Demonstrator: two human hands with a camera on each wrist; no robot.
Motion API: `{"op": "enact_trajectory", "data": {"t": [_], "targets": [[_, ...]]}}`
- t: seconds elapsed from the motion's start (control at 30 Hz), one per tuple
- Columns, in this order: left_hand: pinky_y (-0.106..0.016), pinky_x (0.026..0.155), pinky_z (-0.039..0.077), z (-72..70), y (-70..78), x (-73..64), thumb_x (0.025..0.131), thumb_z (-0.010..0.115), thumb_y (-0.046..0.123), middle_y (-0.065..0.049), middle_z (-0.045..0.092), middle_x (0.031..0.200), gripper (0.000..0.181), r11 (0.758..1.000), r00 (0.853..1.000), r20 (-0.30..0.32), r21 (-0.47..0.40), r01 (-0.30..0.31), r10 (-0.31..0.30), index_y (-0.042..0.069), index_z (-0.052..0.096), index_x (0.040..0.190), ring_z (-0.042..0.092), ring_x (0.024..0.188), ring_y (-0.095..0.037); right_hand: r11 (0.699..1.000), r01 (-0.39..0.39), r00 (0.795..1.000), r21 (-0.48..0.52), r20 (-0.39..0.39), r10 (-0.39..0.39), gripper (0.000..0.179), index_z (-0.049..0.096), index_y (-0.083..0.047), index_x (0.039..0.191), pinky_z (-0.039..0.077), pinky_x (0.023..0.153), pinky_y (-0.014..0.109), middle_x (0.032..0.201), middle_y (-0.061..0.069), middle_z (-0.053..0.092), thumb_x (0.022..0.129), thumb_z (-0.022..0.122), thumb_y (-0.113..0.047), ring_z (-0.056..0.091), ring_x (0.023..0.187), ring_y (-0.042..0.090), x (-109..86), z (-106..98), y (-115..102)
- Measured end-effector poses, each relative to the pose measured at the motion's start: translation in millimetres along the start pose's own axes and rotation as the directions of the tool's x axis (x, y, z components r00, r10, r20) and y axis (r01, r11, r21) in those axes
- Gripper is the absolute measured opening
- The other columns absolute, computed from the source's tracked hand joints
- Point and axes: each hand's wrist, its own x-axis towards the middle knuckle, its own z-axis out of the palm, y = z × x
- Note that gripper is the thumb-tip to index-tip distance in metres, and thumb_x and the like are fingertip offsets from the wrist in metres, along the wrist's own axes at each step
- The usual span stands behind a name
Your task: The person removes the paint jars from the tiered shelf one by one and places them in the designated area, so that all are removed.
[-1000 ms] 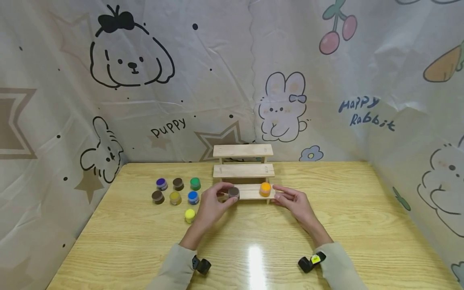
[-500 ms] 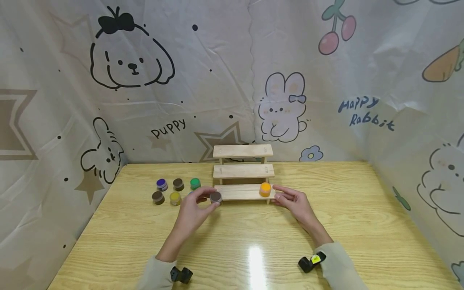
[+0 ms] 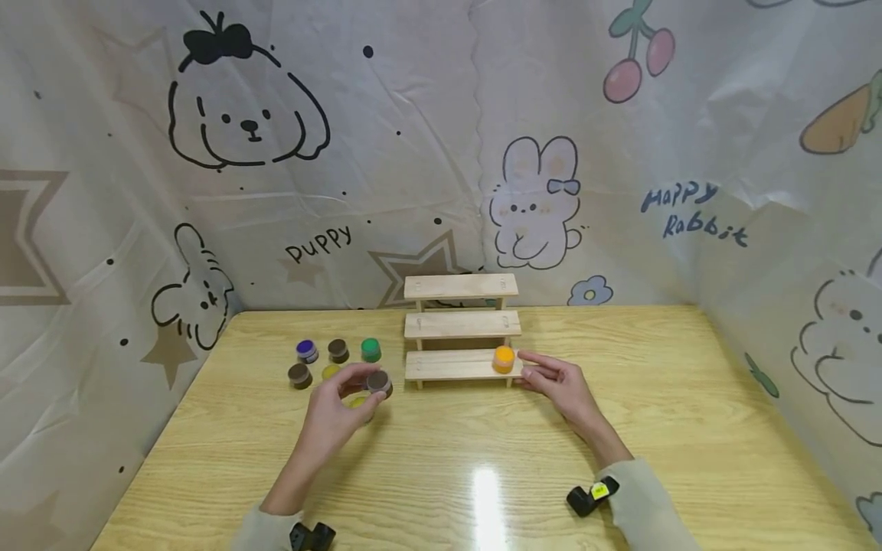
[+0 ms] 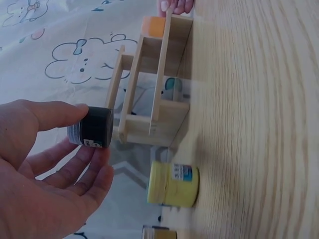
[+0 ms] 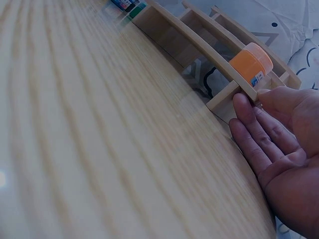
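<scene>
My left hand (image 3: 331, 417) pinches a small dark brown paint jar (image 3: 379, 384) between thumb and fingers, held above the table left of a three-step wooden shelf rack (image 3: 448, 366). In the left wrist view the thumb lies on one side of the dark jar (image 4: 97, 127). Below it stands a yellow paint jar (image 4: 174, 184), partly covered by the hand in the head view. An orange paint jar (image 3: 504, 360) sits at the right end of the lowest step. My right hand (image 3: 565, 390) pinches that step's right end, as the right wrist view shows.
Several other paint jars stand on the table at left: purple (image 3: 307, 351), brown (image 3: 338, 350), green (image 3: 370, 350), another brown (image 3: 299, 376) and a mustard one (image 3: 331, 371) partly behind the hand. A printed cloth (image 3: 427, 153) surrounds the wooden table (image 3: 620, 344).
My left hand has carried the dark jar left, away from the lowest step, to over the jars at the left. My right hand has stayed at the rack's end.
</scene>
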Motion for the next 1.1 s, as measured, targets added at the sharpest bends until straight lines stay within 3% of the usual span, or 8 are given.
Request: {"op": "enact_trajectory", "data": {"t": [0.2,0.63,1.1], "targets": [[-0.046,0.102,0.052,-13.1,-4.0,-6.1,0.088,0.081,0.002,-0.01,0.069,0.123,0.037,0.998,0.999,-0.007,0.033,0.05,-0.05,0.003,0.07,0.123,0.065,0.113,-0.027,1.0,0.007,1.0,-0.001,0.013,-0.007,0.043,0.057,0.006,0.141,0.059,0.089,0.037,0.124,0.029,0.067,0.101,0.066,-0.007,0.074,0.099,0.021,1.4,0,1],[-0.044,0.097,0.055,-44.3,-21.3,-16.5,0.088,0.079,-0.001,-0.015,0.068,0.121,0.037,0.991,0.996,-0.055,0.107,0.079,-0.073,0.0,0.068,0.124,0.066,0.112,-0.033,1.0,-0.012,1.0,0.017,0.016,0.011,0.042,0.056,0.008,0.141,0.058,0.091,0.037,0.125,0.033,0.065,0.101,0.064,-0.004,0.074,0.101,0.023,2.2,2,1],[-0.047,0.097,0.055,-52.9,-42.6,-19.2,0.086,0.078,-0.007,-0.023,0.066,0.123,0.038,0.983,0.992,-0.006,0.134,0.128,-0.128,-0.005,0.067,0.122,0.066,0.112,-0.039,1.0,-0.004,1.0,0.008,0.006,0.004,0.042,0.056,0.007,0.141,0.059,0.09,0.037,0.125,0.03,0.066,0.102,0.064,-0.004,0.074,0.101,0.024,1.1,0,-1]]}}
